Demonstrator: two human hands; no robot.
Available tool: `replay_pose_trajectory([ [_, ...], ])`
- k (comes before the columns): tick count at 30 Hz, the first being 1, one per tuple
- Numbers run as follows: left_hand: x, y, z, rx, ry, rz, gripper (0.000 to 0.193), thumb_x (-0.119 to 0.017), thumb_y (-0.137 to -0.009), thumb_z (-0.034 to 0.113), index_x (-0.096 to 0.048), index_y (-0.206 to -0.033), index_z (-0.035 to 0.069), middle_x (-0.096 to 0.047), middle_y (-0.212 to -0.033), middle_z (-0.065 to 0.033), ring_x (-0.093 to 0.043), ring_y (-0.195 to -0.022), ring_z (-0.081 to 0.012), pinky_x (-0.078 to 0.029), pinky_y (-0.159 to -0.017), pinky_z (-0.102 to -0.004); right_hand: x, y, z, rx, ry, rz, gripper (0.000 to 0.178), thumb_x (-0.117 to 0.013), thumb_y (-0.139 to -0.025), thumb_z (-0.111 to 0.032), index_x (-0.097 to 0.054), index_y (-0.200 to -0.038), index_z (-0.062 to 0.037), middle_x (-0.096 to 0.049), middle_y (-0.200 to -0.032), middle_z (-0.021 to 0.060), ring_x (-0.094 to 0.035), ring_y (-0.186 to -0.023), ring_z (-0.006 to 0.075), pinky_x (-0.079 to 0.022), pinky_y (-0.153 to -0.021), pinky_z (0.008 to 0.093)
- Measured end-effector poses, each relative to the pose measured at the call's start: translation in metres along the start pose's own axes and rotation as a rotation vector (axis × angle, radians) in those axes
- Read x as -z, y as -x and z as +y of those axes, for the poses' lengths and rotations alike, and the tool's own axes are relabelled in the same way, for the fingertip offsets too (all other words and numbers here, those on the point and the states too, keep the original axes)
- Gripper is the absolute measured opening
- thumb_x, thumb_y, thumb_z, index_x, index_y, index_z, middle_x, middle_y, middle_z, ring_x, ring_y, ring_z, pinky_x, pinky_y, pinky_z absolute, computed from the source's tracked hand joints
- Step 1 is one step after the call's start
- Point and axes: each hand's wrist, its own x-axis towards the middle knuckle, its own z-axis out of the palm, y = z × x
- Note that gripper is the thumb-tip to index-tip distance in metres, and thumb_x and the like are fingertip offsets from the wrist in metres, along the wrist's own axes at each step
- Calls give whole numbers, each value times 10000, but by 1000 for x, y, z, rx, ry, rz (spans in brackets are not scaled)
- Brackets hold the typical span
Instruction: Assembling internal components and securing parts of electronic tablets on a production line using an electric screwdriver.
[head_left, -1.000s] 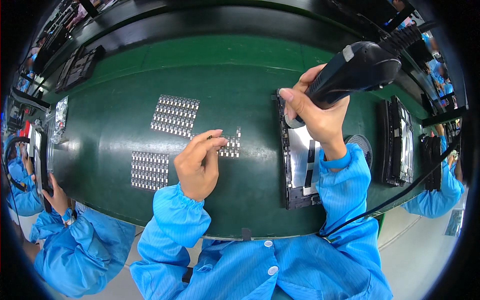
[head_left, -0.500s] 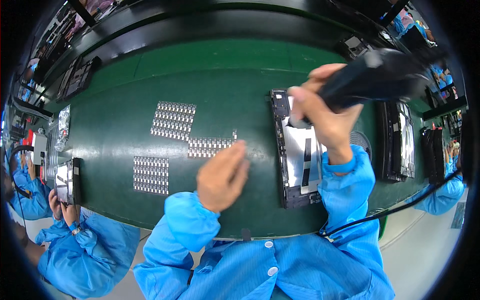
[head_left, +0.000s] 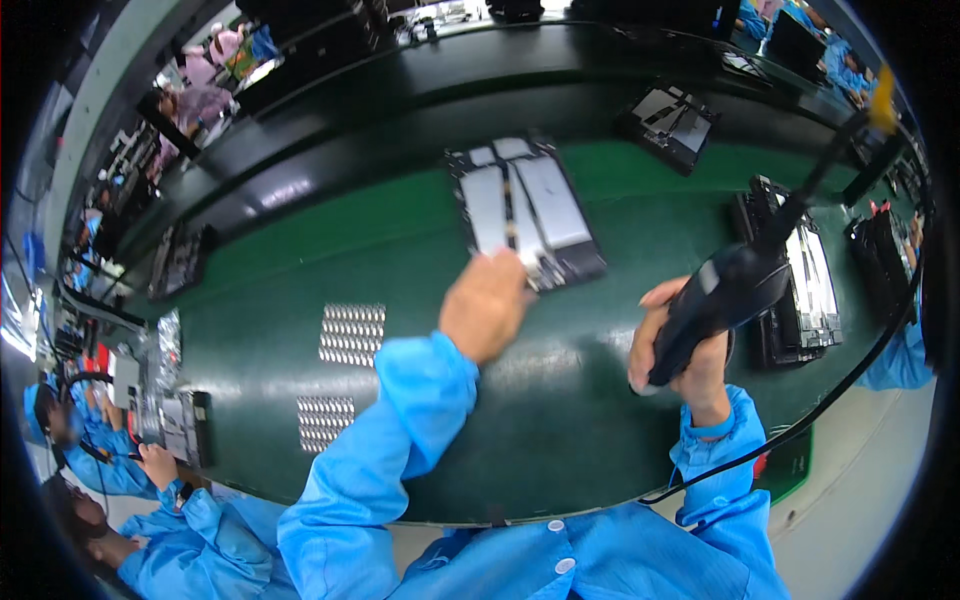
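Note:
My left hand (head_left: 487, 305) is closed on the near edge of a flat black device frame (head_left: 590, 262) with silver battery-like panels. The frame sits tilted on the far middle of the green bench, and I cannot tell whether it touches the top. To the right, my right hand (head_left: 705, 372) is wrapped round a black corded hand-held tool (head_left: 718, 290). Its narrow end points down and left toward the bench, apart from the frame. The tool's exact kind does not show.
Gridded sheets of small parts (head_left: 352, 335) lie left of my left arm. A similar device frame (head_left: 670, 125) lies at the back right. More frames are stacked (head_left: 800, 285) at the right. The tool's black cable (head_left: 850, 385) curves along the right side. Co-workers sit at the left.
The device frame has moved from in front of my right arm to the far middle, now in my left hand. My right hand and the tool have lowered. The head view has shifted.

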Motion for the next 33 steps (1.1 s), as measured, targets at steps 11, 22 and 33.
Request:
replay_pose_trajectory([
  [11, -36, -99, -34, -86, -431, -230, 519, -603, -729, 29, -520, -1237, -30, -495, -1329, -172, -435, -1277, -286, -281, -1104, -443, 20, 18, -3, -150, -146, -189, 331, -681, -859, -244, -522, -1006, 6, -603, -700, 51, -546, -557, 80, -441, -468, 237],
  [22, -143, -283, 2, -400, -633, -455, 556, -567, -763, 9, -447, -1305, -35, -431, -1385, -189, -464, -1246, -301, -369, -1044, -436, 18, 26, 11, 54, -159, -260, 394, -693, -861, -240, -505, -1063, 42, -614, -745, 86, -578, -638, 121, -450, -547, 269],
  [33, -121, -322, -62, 70, -275, -23, 406, -578, -640, 84, -625, -1030, -22, -625, -1044, -249, -606, -987, -386, -472, -885, -446, 33, 22, 2, 105, -68, -94, 363, -736, -794, -289, -580, -904, 19, -600, -665, 140, -578, -564, 224, -429, -513, 341],
])
